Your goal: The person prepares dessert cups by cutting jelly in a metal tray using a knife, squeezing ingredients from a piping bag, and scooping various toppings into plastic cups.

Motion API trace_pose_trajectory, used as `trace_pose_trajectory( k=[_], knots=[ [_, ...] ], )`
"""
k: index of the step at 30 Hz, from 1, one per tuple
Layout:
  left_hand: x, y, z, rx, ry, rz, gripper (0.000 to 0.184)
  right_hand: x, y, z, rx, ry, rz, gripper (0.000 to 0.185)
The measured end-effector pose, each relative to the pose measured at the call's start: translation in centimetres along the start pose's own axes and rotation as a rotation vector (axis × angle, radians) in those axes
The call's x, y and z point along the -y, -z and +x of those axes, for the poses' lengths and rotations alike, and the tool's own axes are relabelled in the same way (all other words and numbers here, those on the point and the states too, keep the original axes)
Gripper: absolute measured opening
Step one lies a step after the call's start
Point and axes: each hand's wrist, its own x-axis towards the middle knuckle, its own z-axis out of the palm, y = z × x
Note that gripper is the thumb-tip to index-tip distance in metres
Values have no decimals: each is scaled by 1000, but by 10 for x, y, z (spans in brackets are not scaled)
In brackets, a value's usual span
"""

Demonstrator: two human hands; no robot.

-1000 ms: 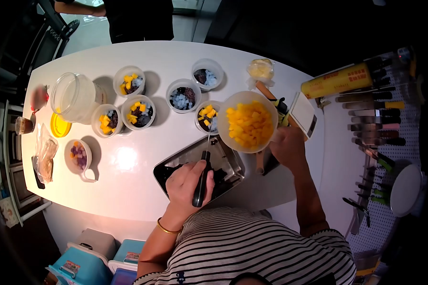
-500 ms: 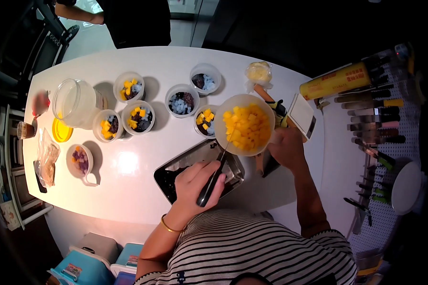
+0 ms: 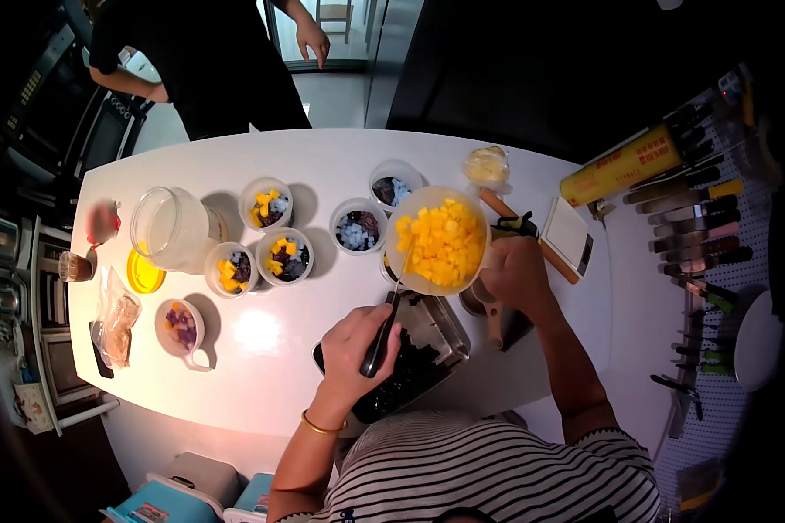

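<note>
My left hand is closed around the black handle of a utensil, whose thin metal end reaches into a pale plastic cup of yellow mango cubes. My right hand grips that cup at its right side, tilted over the counter. Beneath it, a clear tub is mostly hidden. Close by stand two tubs, one and another farther back, with dark and bluish-white pieces. Three tubs to the left, including one, also have yellow cubes on top. A metal tray with dark contents lies below my hands.
A large clear jar, yellow lid and handled cup of purple and orange pieces stand left. A scale and yellow box are right. Another person stands across the counter.
The view has shifted, so the counter sits lower and farther right. The mango cup has moved slightly toward the nearby tubs, covering more of the one beneath. The other person's second hand now shows.
</note>
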Motion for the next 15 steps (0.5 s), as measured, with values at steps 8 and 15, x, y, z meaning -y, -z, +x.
trace_pose_trajectory(
  k=[8,15],
  knots=[
    [1,16,-7,-34,-48,-19,20,8,-14,8,-23,67,-105,15],
    [17,10,-1,-32,30,-8,19,28,-19,16,-16,97,-117,15]
  ],
)
